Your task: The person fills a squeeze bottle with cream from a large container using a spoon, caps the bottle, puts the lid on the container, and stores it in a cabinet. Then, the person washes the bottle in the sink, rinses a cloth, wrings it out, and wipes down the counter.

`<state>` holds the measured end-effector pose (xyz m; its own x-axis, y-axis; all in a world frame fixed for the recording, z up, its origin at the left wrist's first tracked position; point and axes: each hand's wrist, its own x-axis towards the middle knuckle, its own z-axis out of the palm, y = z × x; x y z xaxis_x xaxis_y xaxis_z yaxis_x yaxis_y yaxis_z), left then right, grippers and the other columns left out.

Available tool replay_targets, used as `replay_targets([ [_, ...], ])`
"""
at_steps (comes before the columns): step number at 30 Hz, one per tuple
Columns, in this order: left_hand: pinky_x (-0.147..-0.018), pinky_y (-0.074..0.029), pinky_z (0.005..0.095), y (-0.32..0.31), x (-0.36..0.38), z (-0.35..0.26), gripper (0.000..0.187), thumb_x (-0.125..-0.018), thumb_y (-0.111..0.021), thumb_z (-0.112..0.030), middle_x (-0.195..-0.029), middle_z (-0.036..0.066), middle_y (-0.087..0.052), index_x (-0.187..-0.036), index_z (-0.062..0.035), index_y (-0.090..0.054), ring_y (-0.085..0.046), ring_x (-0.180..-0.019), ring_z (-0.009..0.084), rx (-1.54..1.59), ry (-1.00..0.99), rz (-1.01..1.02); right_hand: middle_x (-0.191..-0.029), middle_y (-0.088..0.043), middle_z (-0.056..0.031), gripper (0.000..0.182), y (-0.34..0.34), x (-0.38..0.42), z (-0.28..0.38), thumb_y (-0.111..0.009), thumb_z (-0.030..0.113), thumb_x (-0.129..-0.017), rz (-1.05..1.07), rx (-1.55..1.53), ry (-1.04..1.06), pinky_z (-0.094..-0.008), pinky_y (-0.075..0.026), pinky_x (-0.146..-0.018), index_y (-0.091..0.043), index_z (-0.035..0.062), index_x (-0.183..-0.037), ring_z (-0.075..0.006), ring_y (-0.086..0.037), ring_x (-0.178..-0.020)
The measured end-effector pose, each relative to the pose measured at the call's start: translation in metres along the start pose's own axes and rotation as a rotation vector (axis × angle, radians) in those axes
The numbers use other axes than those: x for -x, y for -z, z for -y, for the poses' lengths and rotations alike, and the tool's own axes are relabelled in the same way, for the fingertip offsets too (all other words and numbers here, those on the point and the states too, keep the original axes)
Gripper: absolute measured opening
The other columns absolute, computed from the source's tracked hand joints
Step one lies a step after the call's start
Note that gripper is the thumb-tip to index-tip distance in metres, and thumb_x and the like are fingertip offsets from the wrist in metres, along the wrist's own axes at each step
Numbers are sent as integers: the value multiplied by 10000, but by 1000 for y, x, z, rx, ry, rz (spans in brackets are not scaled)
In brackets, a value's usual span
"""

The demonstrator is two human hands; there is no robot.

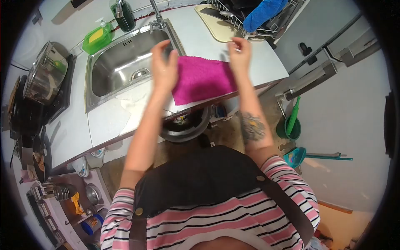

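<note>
A magenta cloth lies spread flat on the white counter, its lower edge along the counter's front. My left hand is above the cloth's left side, near the sink, thumb and fingers apart with nothing between them. Over the cloth's right edge is my right hand, its fingers loosely bent and spaced from the thumb, no object showing in it. Both hands are a little blurred. Left of the cloth sits the steel sink with its faucet at the back.
A green soap holder and a dark green bottle stand behind the sink. At the back right, a cream tray adjoins a dish rack with a blue cloth. Pots crowd the left. A dark basin sits below the counter.
</note>
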<state>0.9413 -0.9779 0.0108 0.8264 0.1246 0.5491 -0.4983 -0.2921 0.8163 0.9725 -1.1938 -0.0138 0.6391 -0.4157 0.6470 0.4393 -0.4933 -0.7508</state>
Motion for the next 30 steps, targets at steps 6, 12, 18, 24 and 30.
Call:
replay_targets([
  [6, -879, -377, 327, -115, -2, 71, 214, -779, -507, -1, -1096, 155, -447, -991, -15, -481, -446, -1032, 255, -57, -328, -303, -794, -524, -115, 128, -85, 25, -33, -543, -40, -715, 4, -144, 348, -341, -432, -689, -554, 26, -823, -266, -508, -786],
  [12, -895, -355, 404, -65, 7, 62, 303, -770, -577, -112, -1119, 153, -462, -1041, -21, -478, -446, -1035, 312, -365, 1, 197, -882, -527, -125, 163, -35, 3, -48, -570, 26, -724, 463, 51, 365, -398, -417, -762, -557, 33, -886, -313, -508, -853],
  [18, -1055, -147, 504, -47, 40, 47, 690, -790, -561, -285, -1433, 128, -201, -1366, -56, -258, -139, -1332, 339, -912, -32, 780, -1283, -396, -176, 491, 9, 51, -25, -532, 263, -794, 967, 482, 487, -527, -247, -995, -442, 14, -1208, -317, -341, -1229],
  [24, -1070, -2, 515, -81, -126, 172, 599, -831, -387, -230, -1471, 82, -114, -1386, -75, -224, -23, -1361, 280, -737, -38, 883, -1387, -251, -218, 571, -142, -3, -75, -330, 328, -890, 869, 620, 175, -538, -106, -1051, -287, -57, -1309, -326, -172, -1321],
  [30, -1054, -5, 558, -102, -173, 204, 603, -837, -407, -260, -1478, 17, -99, -1396, -150, -208, -36, -1362, 259, -880, -23, 929, -1390, -239, -237, 587, -182, -33, -95, -343, 289, -861, 760, 614, 16, -520, -38, -1063, -277, -83, -1310, -339, -161, -1322],
])
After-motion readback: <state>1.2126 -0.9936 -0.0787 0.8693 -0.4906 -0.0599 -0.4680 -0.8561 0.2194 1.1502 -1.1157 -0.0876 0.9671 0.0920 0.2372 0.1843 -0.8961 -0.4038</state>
